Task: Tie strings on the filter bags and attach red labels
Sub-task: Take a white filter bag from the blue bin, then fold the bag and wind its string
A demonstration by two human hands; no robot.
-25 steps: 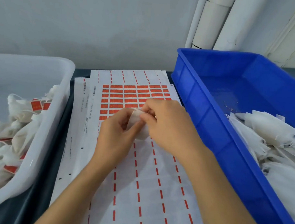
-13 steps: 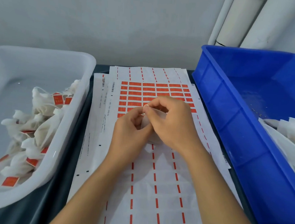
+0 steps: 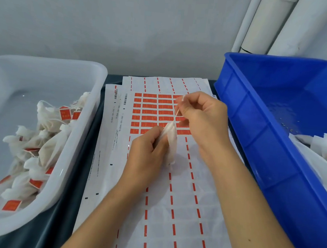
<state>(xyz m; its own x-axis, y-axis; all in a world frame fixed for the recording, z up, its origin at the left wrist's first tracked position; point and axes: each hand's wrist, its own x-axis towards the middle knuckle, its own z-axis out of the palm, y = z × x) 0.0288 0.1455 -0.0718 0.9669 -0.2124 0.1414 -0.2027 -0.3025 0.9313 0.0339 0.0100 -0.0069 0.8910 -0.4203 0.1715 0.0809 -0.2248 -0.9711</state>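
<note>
My left hand pinches a white filter bag by its gathered neck above the label sheet. My right hand sits up and to the right of it, fingers closed on the bag's thin string, which runs taut from the neck up to the fingertips. Rows of red labels fill the upper part of the white label sheet under both hands; the lower part holds only red dashes.
A white tub on the left holds several finished bags with red labels. A blue crate on the right holds untied white bags. White pipes stand against the grey wall behind.
My hands were together over the bag; now the right hand has pulled up and away, drawing the string taut. The camera view has shifted left.
</note>
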